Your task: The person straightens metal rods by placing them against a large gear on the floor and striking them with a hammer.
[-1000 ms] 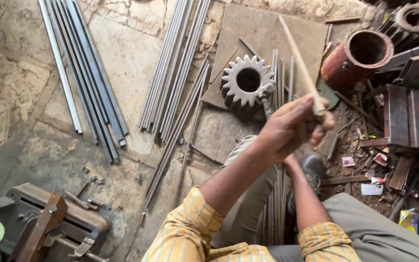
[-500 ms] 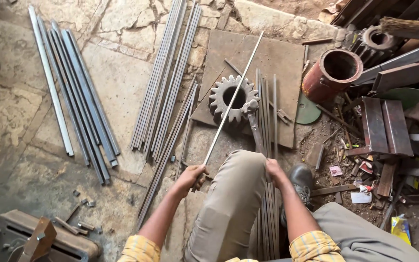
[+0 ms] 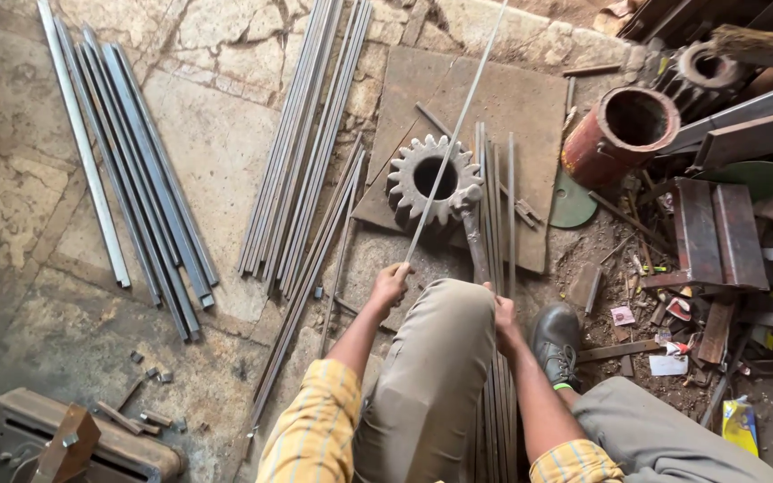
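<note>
Soft, even daylight fills the head view, bright enough to read fine texture across the cracked stone floor [image 3: 216, 161]. No hard shadows fall anywhere; only faint, diffuse shade sits beneath the gear wheel [image 3: 434, 182] and along the bundles of steel strips [image 3: 136, 170]. The light is strongest at the upper middle, and dims toward the lower left corner, where the grey machine [image 3: 73, 443] lies in duller tone. The thin rod [image 3: 454, 134] catches a pale sheen along its length. Focus is sharp at the centre; the upper right corner looks slightly soft, perhaps from motion. Straight strips bow a little near the left edge, showing wide-angle distortion
</note>
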